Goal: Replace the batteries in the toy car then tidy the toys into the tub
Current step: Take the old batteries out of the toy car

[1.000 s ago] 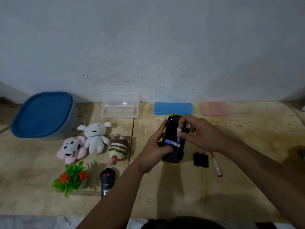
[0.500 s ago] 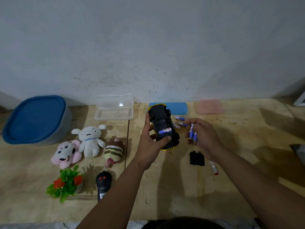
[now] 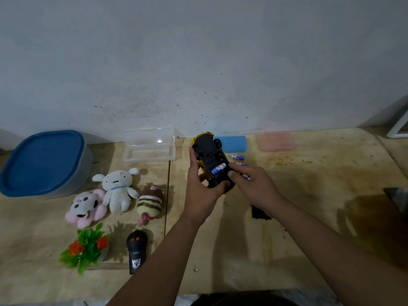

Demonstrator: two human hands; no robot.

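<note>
My left hand point(image 3: 199, 191) grips the yellow toy car point(image 3: 209, 157), held upside down above the table with its black underside up. One blue and white battery point(image 3: 218, 168) lies in the open compartment. My right hand point(image 3: 254, 186) touches the car's lower right side, its thumb by the compartment, and holds a battery point(image 3: 245, 177) whose tip shows between the fingers. Two loose batteries point(image 3: 238, 157) lie on the table just right of the car. The black battery cover point(image 3: 258, 212) lies partly hidden under my right wrist. The grey tub with a blue lid point(image 3: 42, 162) stands at far left.
Three plush toys point(image 3: 117, 191) lie left of centre, with a plastic plant point(image 3: 86, 247) and a black remote point(image 3: 136, 250) in front of them. An open clear case point(image 3: 149, 147), a blue case point(image 3: 234, 144) and a pink case point(image 3: 277, 141) sit along the wall.
My right hand, holding batteries beside the car half a second ago, has come back against the car's underside. The car has tilted a little and my view has shifted.
</note>
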